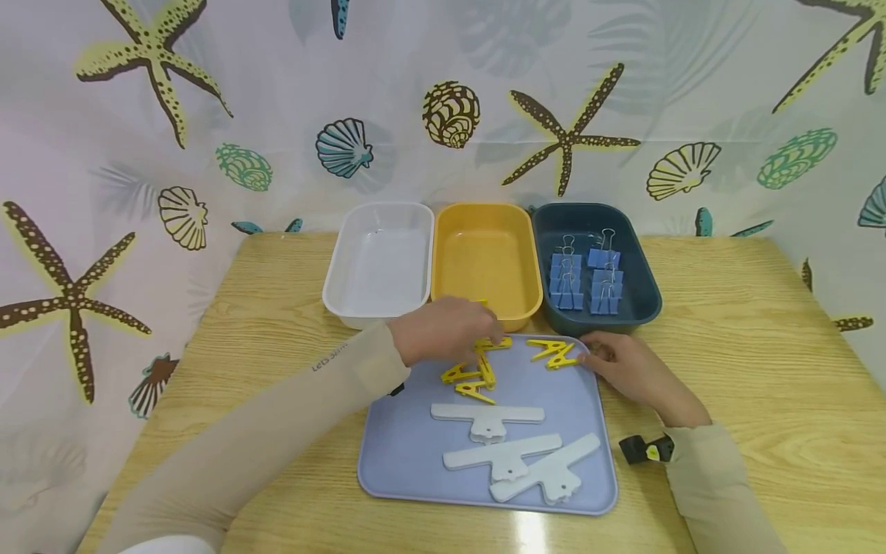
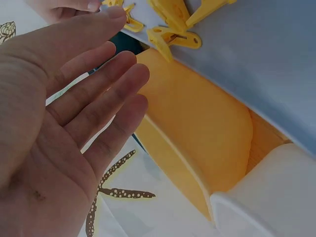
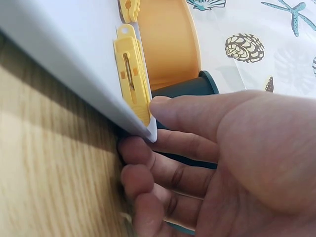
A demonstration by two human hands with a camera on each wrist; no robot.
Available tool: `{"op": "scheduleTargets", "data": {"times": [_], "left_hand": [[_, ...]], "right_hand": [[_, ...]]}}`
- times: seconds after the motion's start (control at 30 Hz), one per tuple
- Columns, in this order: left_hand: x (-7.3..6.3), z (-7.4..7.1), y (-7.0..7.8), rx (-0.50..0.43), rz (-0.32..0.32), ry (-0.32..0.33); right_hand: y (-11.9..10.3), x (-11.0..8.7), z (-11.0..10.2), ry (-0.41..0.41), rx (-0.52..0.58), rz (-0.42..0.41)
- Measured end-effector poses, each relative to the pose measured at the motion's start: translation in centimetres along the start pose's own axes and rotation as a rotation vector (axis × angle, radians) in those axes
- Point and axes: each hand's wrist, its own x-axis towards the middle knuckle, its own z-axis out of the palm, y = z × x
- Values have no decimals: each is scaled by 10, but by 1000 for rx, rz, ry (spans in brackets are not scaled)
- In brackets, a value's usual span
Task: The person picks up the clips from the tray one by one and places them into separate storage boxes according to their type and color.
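Over the far edge of the lilac tray (image 1: 408, 454), my left hand (image 1: 446, 331) hovers near several yellow clothespins (image 1: 484, 373). The left wrist view shows that hand (image 2: 74, 113) with fingers extended and nothing in them. My right hand (image 1: 633, 373) grips the tray's far right corner; in the right wrist view its thumb (image 3: 170, 111) lies at the rim, with the other fingers curled below. Beside the thumb lies a yellow clothespin (image 3: 131, 74). Three white wide-jawed clips (image 1: 487, 415) are on the tray's near half.
Behind the tray stand a white bin (image 1: 381, 265), a yellow bin (image 1: 484, 254) and a dark teal bin (image 1: 640, 288) in a row. Several blue binder clips (image 1: 605, 281) lie in the teal one. A yellow piece (image 1: 479, 302) shows by the yellow bin's front wall.
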Motion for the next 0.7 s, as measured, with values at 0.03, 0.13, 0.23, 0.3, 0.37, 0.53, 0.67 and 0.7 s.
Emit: {"op": "scheduleTargets", "data": {"times": [0.03, 0.13, 0.23, 0.3, 0.37, 0.53, 0.67, 0.7], "left_hand": [[1, 2, 0, 1, 8, -10], [2, 6, 2, 23, 43, -22], [4, 9, 3, 65, 81, -7], [5, 10, 3, 86, 96, 8], [6, 12, 3, 98, 104, 19], [7, 14, 4, 93, 107, 20], [9, 15, 4, 66, 115, 21], [10, 16, 4, 65, 119, 25]], "right_hand": [[0, 0, 0, 0, -1, 2], [1, 0, 0, -1, -3, 1], [1, 1, 0, -7, -1, 15], [1, 1, -1, -12, 1, 21], [1, 1, -1, -16, 4, 25], [1, 1, -1, -16, 8, 14], [2, 1, -1, -16, 4, 13], [2, 1, -1, -15, 3, 12]]}}
